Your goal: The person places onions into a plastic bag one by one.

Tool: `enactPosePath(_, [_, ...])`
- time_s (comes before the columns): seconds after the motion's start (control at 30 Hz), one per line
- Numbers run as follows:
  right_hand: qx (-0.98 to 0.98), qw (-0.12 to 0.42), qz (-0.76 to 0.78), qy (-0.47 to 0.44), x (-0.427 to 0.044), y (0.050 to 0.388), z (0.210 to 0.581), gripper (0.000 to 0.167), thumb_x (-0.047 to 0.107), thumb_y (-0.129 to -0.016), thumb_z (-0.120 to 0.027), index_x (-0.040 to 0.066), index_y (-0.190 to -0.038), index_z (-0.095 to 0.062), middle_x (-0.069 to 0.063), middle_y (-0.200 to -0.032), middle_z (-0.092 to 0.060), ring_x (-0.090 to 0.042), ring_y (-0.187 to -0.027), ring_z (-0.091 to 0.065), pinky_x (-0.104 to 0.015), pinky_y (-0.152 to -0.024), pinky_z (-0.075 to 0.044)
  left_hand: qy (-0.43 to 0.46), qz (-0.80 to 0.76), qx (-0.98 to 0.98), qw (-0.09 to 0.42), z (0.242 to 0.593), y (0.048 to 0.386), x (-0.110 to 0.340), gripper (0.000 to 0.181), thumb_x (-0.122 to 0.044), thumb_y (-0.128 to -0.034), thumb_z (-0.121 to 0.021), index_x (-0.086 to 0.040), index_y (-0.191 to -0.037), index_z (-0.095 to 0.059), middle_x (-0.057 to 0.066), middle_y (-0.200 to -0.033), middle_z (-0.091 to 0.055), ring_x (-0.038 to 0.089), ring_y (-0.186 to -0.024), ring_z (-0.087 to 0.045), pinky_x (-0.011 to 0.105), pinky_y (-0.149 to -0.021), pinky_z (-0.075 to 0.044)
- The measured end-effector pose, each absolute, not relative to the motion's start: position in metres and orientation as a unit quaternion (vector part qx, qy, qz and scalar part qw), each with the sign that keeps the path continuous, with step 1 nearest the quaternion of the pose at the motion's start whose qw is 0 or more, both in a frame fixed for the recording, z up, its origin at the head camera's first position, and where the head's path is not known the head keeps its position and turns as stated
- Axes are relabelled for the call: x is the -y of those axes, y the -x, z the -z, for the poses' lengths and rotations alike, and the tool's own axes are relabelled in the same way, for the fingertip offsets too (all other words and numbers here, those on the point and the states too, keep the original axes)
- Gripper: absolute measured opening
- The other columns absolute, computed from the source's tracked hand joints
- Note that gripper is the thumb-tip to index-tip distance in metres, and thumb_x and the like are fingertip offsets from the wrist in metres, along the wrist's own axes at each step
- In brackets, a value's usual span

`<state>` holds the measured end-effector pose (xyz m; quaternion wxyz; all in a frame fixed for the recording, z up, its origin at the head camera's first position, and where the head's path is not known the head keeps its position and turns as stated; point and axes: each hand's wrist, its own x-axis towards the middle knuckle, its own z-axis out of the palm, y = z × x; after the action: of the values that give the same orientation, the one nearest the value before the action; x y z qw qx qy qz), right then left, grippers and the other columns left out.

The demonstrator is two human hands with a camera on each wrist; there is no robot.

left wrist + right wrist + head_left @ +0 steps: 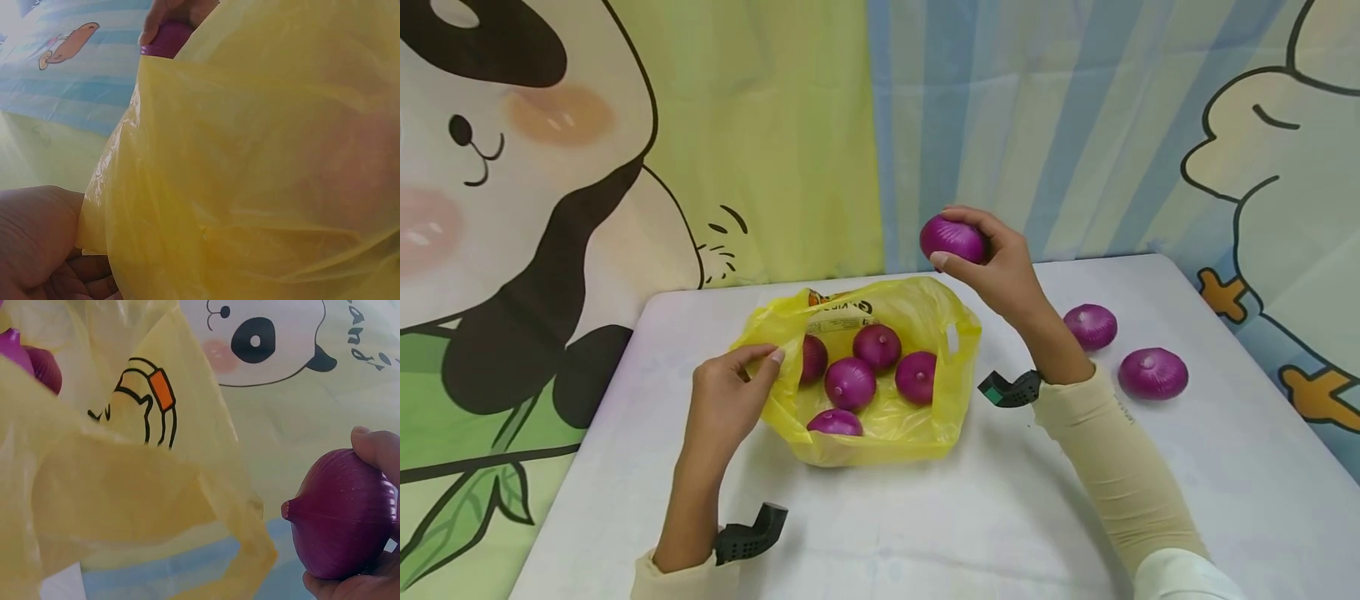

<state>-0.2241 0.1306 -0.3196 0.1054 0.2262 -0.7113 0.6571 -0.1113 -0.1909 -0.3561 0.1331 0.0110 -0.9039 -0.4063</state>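
A yellow plastic bag (865, 450) lies on the table with its mouth facing me, and several purple onions (850, 383) are inside. My left hand (726, 400) pinches the bag's left edge between thumb and fingers; the left wrist view shows the yellow film (187, 187) filling most of the frame beside that hand (44, 244). Above the bag's back right corner, my right hand (992, 258) grips another purple onion (953, 238). In the right wrist view that onion (340, 512) sits between thumb and fingers, apart from the bag (125, 494).
Two more purple onions, a farther one (1090, 326) and a nearer one (1153, 373), rest on the white table (895, 533) right of the bag. Behind the table hangs a cartoon-printed cloth (790, 150). A black wrist camera (751, 533) sits on the left wrist.
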Motion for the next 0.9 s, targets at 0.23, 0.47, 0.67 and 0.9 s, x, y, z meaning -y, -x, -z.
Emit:
enactPosePath(0.23, [0.704,0.099,-0.660,-0.240,-0.122,0.220,0.315,0.048,0.002,-0.085,-0.073,0.005,-0.131,-0.058,-0.007,-0.139,-0.049,-0.030,-0.113,-0.055,-0.033,-0.084,-0.053,-0.003,0.409,0.902,0.138,0.356,0.111,0.190,0.028,-0.025,-0.0946,-0.065,-0.001,-0.105,-0.074,0.007,-0.064,-0.055,0.021,-0.053,-0.043,0.025,-0.042,-0.036])
enactPosePath(0.47, [0.682,0.085,-0.677,-0.263,-0.113,0.218,0.311,0.048,0.003,-0.084,-0.074,0.005,-0.130,-0.059,-0.009,-0.138,-0.050,-0.031,-0.114,-0.054,-0.035,-0.084,-0.054,-0.005,0.408,0.904,0.129,0.355,0.110,0.189,0.028,-0.025,-0.0950,-0.065,-0.001,-0.107,-0.074,0.007,-0.067,-0.057,0.022,-0.056,-0.044,0.024,-0.043,-0.036])
enactPosePath(0.67, [0.669,0.081,-0.682,-0.286,-0.103,0.216,0.311,0.047,0.000,-0.084,-0.073,0.003,-0.129,-0.060,-0.012,-0.137,-0.050,-0.030,-0.116,-0.053,-0.037,-0.086,-0.053,-0.006,0.401,0.907,0.130,0.357,0.111,0.190,0.029,-0.026,-0.0950,-0.065,-0.001,-0.108,-0.073,0.006,-0.068,-0.058,0.022,-0.058,-0.044,0.024,-0.044,-0.037])
enactPosePath(0.9, [0.659,0.079,-0.667,-0.339,-0.090,0.212,0.314,0.049,-0.007,-0.081,-0.072,-0.001,-0.127,-0.057,-0.011,-0.138,-0.051,-0.028,-0.121,-0.052,-0.041,-0.087,-0.052,-0.002,0.403,0.906,0.131,0.356,0.111,0.190,0.030,-0.026,-0.0953,-0.064,0.000,-0.107,-0.073,0.007,-0.068,-0.059,0.022,-0.056,-0.045,0.024,-0.044,-0.038])
